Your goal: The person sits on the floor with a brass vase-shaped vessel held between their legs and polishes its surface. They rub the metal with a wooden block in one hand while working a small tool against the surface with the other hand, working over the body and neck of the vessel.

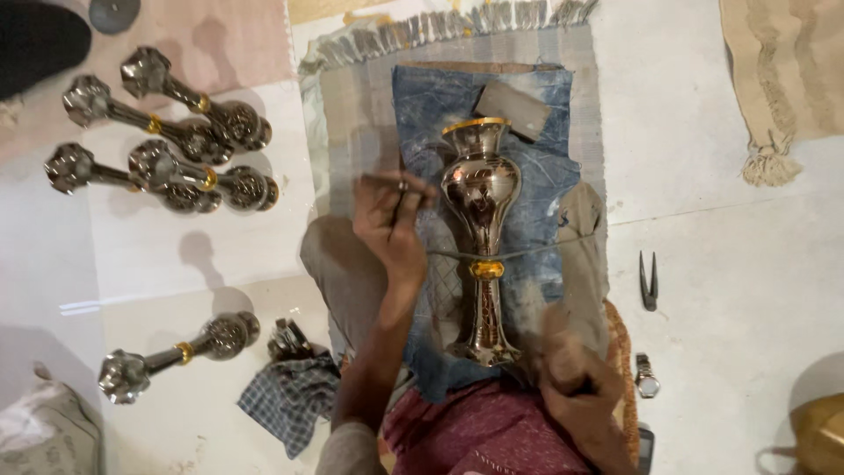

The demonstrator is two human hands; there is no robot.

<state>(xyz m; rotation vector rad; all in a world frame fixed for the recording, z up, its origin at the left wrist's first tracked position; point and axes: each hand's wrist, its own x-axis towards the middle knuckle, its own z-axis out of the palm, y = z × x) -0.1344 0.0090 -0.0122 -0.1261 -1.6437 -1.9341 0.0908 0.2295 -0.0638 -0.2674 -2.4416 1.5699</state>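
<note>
A tall shiny metal vase (482, 229) with gold bands lies on a blue denim cloth (545, 114) over my lap. A thin cord (545, 249) crosses its narrow neck by the gold ring. My left hand (393, 224) is closed on a thin metal tool, its tip near the vase's bulging body. Down at the lower right, close to the vase's foot, my right hand (576, 378) is blurred and clenched around something I cannot make out.
Several similar metal vases (167, 132) lie on the floor to the left, one more vase (176, 352) lower down beside a checked cloth (286, 396). A fringed grey mat (352, 97) lies beneath. Small pincers (648, 281) and a wristwatch (646, 376) rest on the right.
</note>
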